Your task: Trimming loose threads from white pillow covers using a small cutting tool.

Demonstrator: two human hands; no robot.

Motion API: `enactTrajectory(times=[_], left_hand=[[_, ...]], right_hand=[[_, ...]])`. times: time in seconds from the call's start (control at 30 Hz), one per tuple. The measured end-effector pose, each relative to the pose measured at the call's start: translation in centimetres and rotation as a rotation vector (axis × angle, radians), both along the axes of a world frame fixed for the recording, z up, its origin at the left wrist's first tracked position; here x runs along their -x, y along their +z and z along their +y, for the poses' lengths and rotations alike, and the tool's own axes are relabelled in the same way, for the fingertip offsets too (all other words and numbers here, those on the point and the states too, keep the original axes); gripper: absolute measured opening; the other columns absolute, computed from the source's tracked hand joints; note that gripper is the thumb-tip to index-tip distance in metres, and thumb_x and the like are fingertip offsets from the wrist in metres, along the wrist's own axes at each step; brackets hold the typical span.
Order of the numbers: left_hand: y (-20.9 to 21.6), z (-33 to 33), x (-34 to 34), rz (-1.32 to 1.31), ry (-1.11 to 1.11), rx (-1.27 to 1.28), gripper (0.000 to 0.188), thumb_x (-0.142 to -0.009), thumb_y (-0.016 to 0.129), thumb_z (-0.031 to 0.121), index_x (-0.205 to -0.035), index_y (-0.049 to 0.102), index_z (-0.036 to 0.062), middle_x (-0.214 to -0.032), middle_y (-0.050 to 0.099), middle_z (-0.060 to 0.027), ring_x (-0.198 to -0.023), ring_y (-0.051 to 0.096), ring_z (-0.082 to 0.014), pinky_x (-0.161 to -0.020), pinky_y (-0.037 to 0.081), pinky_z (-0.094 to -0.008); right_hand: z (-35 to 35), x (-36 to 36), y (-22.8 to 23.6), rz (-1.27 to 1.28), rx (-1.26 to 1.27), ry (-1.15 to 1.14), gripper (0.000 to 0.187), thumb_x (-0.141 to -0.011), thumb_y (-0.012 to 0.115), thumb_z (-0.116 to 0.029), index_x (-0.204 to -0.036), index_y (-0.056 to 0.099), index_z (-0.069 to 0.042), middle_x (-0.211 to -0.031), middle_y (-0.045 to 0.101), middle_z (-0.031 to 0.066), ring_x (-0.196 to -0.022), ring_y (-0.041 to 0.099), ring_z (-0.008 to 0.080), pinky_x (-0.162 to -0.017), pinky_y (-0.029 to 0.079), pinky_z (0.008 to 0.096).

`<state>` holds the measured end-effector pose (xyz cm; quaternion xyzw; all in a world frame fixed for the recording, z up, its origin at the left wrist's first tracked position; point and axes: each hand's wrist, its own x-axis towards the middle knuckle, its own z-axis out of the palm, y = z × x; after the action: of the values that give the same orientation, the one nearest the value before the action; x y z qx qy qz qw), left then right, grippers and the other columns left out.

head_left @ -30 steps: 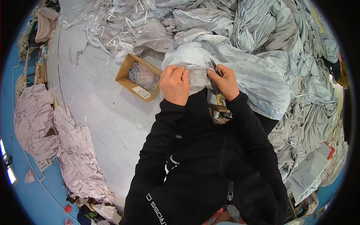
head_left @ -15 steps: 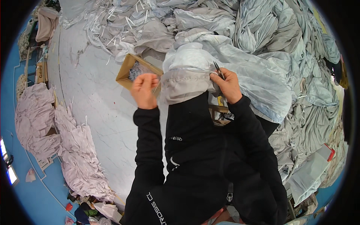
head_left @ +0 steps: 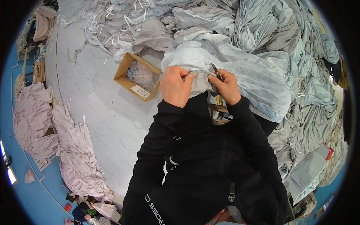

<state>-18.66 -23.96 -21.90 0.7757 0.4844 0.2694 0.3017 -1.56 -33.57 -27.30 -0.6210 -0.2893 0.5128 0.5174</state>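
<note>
Pale blue-grey cloth (head_left: 243, 71) lies across my lap, with a gathered, seamed band (head_left: 198, 80) between my hands. My left hand (head_left: 176, 87) is closed, thumb and fingertips pinched at the left of this band; anything small inside the pinch is hidden. Opposite it, my right hand (head_left: 228, 85) keeps a pair of small dark thread snips (head_left: 216, 69) in its grip, blades pointing up and away, while its thumb and finger press on the band. Just left of the cloth stands an open cardboard box (head_left: 123, 73) holding small clear pieces in plastic (head_left: 141, 74).
Large heaps of grey and bluish cloth (head_left: 262, 26) with white tapes fill the far side and the right. Pinkish cloth piles (head_left: 75, 150) line the left edge of the pale marbled surface (head_left: 101, 116). A wooden frame (head_left: 218, 112) shows by my leg.
My left hand has moved right, from beside the box onto the cloth band, uncovering the box's contents. The right hand stays nearly in place with the snips.
</note>
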Motion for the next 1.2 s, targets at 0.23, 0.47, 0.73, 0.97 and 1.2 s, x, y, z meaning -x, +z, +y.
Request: enactTrajectory(times=[0.23, 0.47, 0.73, 0.97, 1.2], left_hand=[[-1.2, 0.1, 1.4, -0.193, -0.040, 0.167, 0.013, -0.082, 0.074, 0.006, -0.084, 0.064, -0.0021, -0.076, 0.062, -0.0048, -0.065, 0.059, -0.0110, -0.060, 0.047, -0.0257], [-1.0, 0.3, 3.0, -0.706, 0.107, 0.765, 0.008, -0.092, 0.064, 0.006, -0.087, 0.062, -0.0012, -0.075, 0.065, -0.0049, -0.065, 0.062, -0.0106, -0.061, 0.050, -0.0222], [-3.7, 3.1, 10.1, -0.377, 0.355, 0.501, 0.017, -0.089, 0.070, 0.013, -0.097, 0.063, -0.0003, -0.093, 0.067, -0.0095, -0.083, 0.066, -0.0177, -0.075, 0.052, -0.0281], [-5.3, 4.7, 11.4, -0.075, 0.007, 0.153, 0.046, -0.084, 0.072, 0.010, -0.126, 0.056, 0.0004, -0.123, 0.062, -0.0141, -0.116, 0.058, -0.0245, -0.098, 0.044, -0.0326], [-8.8, 5.0, 10.4, -0.523, 0.093, 0.683, 0.035, -0.096, 0.065, 0.019, -0.121, 0.058, -0.0050, -0.110, 0.066, -0.0099, -0.105, 0.061, -0.0154, -0.094, 0.047, -0.0291]], right_hand=[[-0.2, -0.2, -0.5, -0.005, -0.013, -0.018, 0.013, -0.091, 0.069, -0.013, -0.090, 0.066, 0.000, -0.074, 0.061, -0.0059, -0.066, 0.048, 0.0009, -0.058, 0.038, 0.0201], [-0.4, -0.5, 0.0, 0.018, -0.026, -0.035, 0.012, -0.091, 0.070, -0.013, -0.090, 0.066, -0.001, -0.074, 0.060, -0.0062, -0.065, 0.047, 0.0006, -0.057, 0.036, 0.0193], [-0.7, -0.7, -0.3, 0.023, 0.001, -0.043, 0.010, -0.091, 0.069, -0.011, -0.090, 0.067, -0.001, -0.073, 0.060, -0.0065, -0.065, 0.047, 0.0007, -0.058, 0.036, 0.0195], [-1.2, -2.6, 0.7, -0.041, -0.067, -0.061, 0.011, -0.090, 0.069, -0.012, -0.093, 0.067, -0.002, -0.074, 0.058, -0.0082, -0.064, 0.045, -0.0002, -0.056, 0.033, 0.0183], [-3.4, -6.9, 0.0, -0.107, 0.022, -0.163, 0.010, -0.091, 0.069, -0.016, -0.095, 0.068, -0.007, -0.069, 0.053, -0.0116, -0.051, 0.036, -0.0018, -0.045, 0.024, 0.0197]])
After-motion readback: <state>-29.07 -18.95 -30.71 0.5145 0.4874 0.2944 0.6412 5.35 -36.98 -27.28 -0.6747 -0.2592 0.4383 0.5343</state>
